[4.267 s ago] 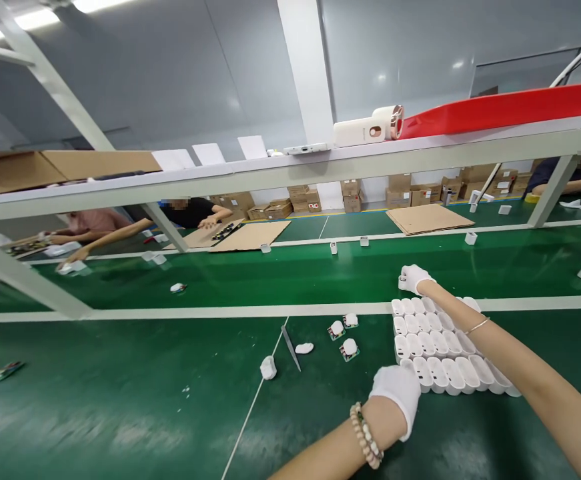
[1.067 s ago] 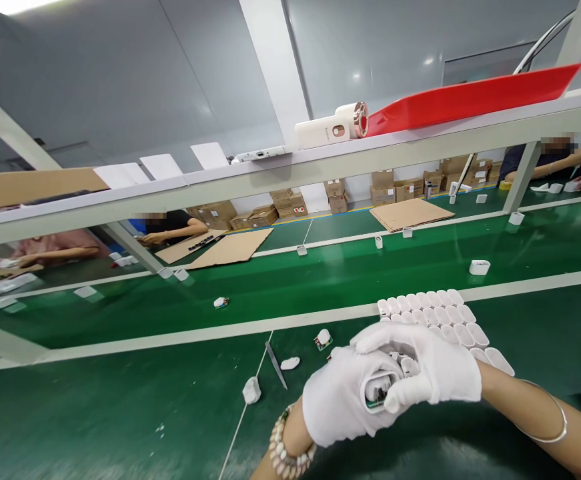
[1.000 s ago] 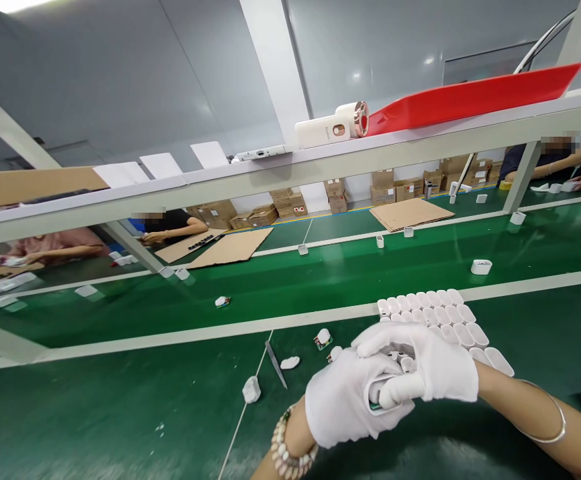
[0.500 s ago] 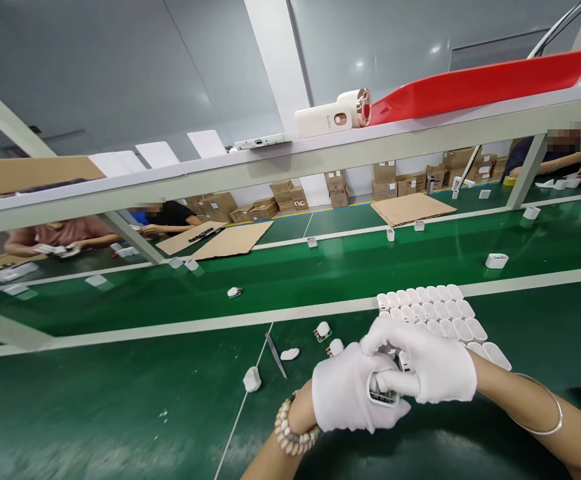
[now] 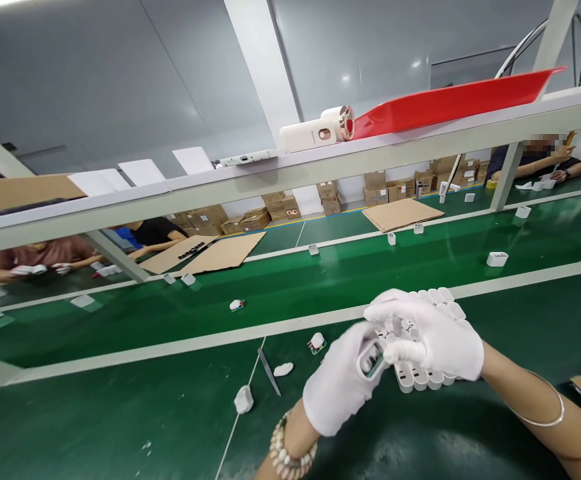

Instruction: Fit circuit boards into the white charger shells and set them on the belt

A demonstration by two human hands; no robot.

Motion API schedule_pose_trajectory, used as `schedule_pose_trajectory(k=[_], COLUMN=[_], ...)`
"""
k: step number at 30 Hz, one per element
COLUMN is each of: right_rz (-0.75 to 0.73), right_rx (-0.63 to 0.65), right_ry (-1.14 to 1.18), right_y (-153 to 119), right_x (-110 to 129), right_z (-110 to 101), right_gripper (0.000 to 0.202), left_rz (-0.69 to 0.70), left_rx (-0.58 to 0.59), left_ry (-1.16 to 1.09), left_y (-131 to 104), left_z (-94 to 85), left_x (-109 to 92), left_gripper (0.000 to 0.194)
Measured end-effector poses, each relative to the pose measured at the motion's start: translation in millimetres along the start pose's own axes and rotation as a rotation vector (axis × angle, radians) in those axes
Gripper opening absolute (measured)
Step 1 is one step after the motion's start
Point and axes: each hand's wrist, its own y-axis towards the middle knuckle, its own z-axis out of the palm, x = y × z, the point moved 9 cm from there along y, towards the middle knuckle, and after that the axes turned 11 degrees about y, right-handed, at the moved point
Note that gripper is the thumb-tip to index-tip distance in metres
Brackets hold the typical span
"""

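Observation:
My left hand (image 5: pixel 343 380), in a white glove, is wrapped round a small white housing (image 5: pixel 370 358) whose open side shows parts and a green board edge. Beside it, my right hand (image 5: pixel 427 333), also gloved, has thumb and fingers bent close together at the housing's right edge; whether anything is between them is too small to tell. Rows of white housings (image 5: pixel 420 379) stand behind and below my right hand, partly hidden by it. A small circuit board with a white part (image 5: pixel 317 343) lies left of my hands.
Tweezers (image 5: pixel 269 372), a flat white piece (image 5: pixel 283 369) and a white lump (image 5: pixel 243 399) lie on the green table. Beyond runs a green belt (image 5: pixel 280 287) with scattered white parts. A shelf (image 5: pixel 250 175) spans above. Other people sit across, at left and right.
My left hand has tilted the housing and turned it more upright. My right hand's fingers have come out of its opening to its right edge. The camera view has shifted slightly.

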Motion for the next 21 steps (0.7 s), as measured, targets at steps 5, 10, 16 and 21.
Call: schedule_pose_trajectory(k=[5,10,16,21], right_rz=[0.128,0.287,0.533,0.631], right_rx=[-0.073,-0.016,-0.014,0.051], right_ry=[-0.121,-0.256,-0.474,-0.548], right_y=[2.7,29.4,72.4,88.3], right_x=[-8.6,-47.6,-138.9,-177.0], right_z=[17.8,-2.0,-49.8,-47.2], right_gripper=[0.058,0.023,0.018,0.028], left_rz=[-0.085,-0.250,-0.302,-0.266], left_rx=[-0.191,0.261,0.767,0.686], left_ry=[0.019,0.198,0.318,0.236], left_y=[2.2,5.3,-15.6,-15.3], left_z=[5.0,32.8,78.7,83.8], left_x=[13.5,46.5,32.1,10.5], left_gripper=[0.095,0.088,0.031,0.033])
